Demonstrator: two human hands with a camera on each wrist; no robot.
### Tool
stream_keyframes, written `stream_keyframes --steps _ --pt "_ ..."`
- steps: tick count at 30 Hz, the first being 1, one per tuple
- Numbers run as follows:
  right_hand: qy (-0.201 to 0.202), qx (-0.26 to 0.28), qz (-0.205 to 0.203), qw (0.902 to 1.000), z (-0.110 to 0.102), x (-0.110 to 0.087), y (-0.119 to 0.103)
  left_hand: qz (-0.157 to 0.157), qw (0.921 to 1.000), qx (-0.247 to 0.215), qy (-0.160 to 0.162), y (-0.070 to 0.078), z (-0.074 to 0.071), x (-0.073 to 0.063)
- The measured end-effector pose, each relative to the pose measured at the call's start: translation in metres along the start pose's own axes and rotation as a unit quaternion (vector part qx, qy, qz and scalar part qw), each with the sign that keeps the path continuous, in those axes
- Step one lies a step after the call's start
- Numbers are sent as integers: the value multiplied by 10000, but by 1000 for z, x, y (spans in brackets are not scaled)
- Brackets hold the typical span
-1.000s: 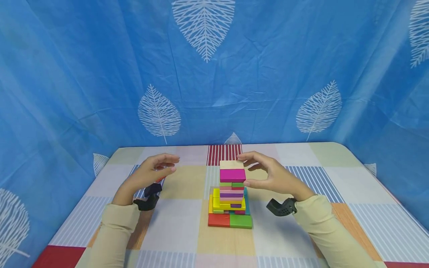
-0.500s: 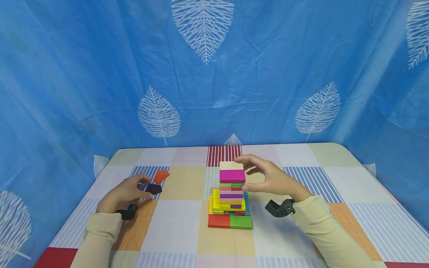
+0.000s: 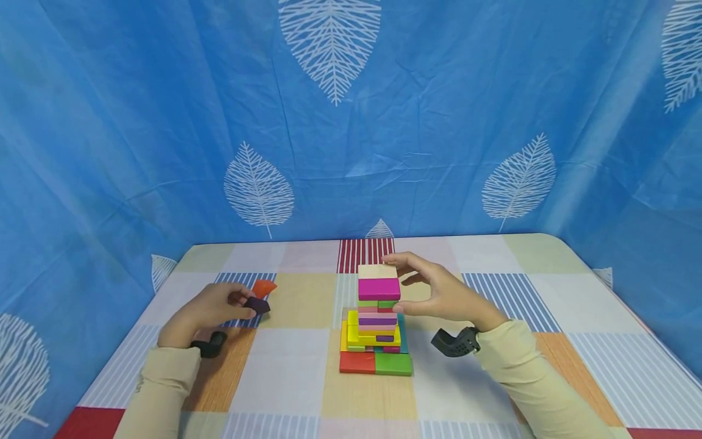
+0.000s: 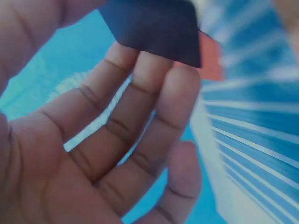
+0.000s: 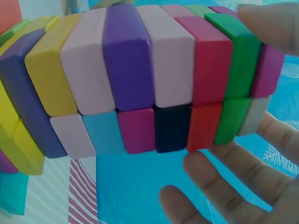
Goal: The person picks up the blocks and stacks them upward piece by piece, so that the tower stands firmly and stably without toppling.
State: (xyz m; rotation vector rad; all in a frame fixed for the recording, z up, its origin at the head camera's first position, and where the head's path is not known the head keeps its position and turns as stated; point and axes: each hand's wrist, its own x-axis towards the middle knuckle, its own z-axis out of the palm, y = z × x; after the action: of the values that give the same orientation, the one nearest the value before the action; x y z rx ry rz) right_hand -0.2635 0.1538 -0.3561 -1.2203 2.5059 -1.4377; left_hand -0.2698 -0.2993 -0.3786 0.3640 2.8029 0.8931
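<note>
Off to the left, my left hand (image 3: 211, 306) pinches a dark, angular block (image 3: 257, 305) between thumb and fingertips. The left wrist view shows its flat dark face (image 4: 154, 30) at the fingertips, the other fingers loosely curved below. An orange block (image 3: 264, 288) lies just beyond it on the cloth. In the middle, a tall tower of coloured blocks (image 3: 378, 289) stands upright. My right hand (image 3: 436, 289) holds its right side near the top, thumb toward the near edge and fingers round the far edge. Layers of paired blocks (image 5: 128, 58) show in the right wrist view.
Flat red (image 3: 357, 363) and green (image 3: 393, 364) blocks lie at the tower's front foot. A patchwork cloth (image 3: 285, 366) covers the table. Behind it hangs a blue curtain (image 3: 395, 152) with white leaf prints.
My left hand has moved left and down to the dark block, which it now pinches and has shifted slightly right. The right hand stays at the tower.
</note>
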Motion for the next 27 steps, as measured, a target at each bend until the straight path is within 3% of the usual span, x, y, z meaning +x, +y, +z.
stream_keyframes --steps 9,19,27 --pt "301 200 -38 9993 12 3 4 1212 9921 83 329 42 -1 -2" --pt "435 395 -70 9982 24 5 8 1722 9810 -35 890 85 2 -6" --pt "456 457 -71 9979 29 6 7 2101 9723 -159 1011 102 9 -3"
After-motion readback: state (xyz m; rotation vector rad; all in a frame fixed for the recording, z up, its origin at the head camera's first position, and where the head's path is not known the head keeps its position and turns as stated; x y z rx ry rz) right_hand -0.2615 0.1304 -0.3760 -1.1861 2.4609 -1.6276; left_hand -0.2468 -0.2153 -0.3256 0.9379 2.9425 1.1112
